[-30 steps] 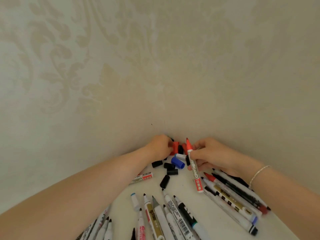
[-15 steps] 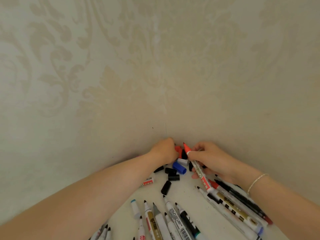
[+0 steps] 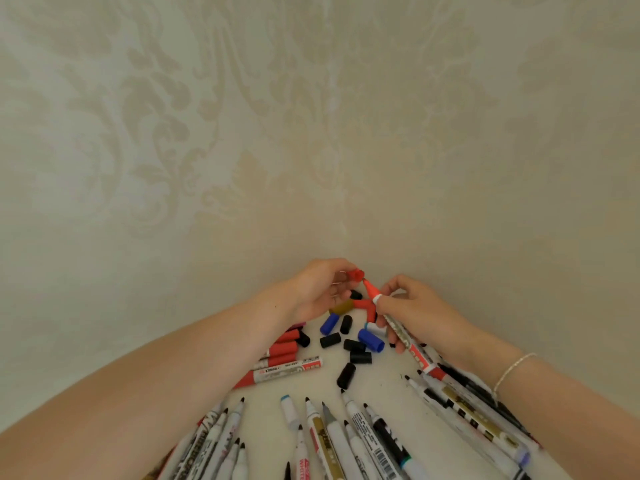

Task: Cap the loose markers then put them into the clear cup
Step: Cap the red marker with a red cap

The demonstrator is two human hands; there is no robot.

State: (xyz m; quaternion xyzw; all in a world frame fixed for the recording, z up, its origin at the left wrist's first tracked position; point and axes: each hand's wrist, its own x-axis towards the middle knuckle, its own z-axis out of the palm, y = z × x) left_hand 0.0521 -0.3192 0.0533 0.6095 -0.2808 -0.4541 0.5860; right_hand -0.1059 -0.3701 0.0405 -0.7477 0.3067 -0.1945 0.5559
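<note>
The left hand (image 3: 320, 289) pinched a red cap (image 3: 356, 274) at its fingertips, mouth turned toward the marker. The right hand (image 3: 412, 306) gripped a red marker (image 3: 398, 329) near its front end, the red tip raised and just short of the cap's mouth. Cap and tip were near touching but not yet joined.

Likely faults, as judged: the tip could meet the cap's rim instead of its bore and smear ink on the fingers, because both parts were held in the air without support; a cap pressed on askew might not seat and could drop off later; a lowered wrist could scatter the loose caps (image 3: 360, 344) lying on the counter (image 3: 381, 386) directly under both hands.

Uncapped markers (image 3: 332, 431) lay in a fan nearer the person, below the hands; 3 or so red capped markers (image 3: 280, 355) lay beside the left forearm. The clear cup was not in view, so its place relative to the hands could not be told.
</note>
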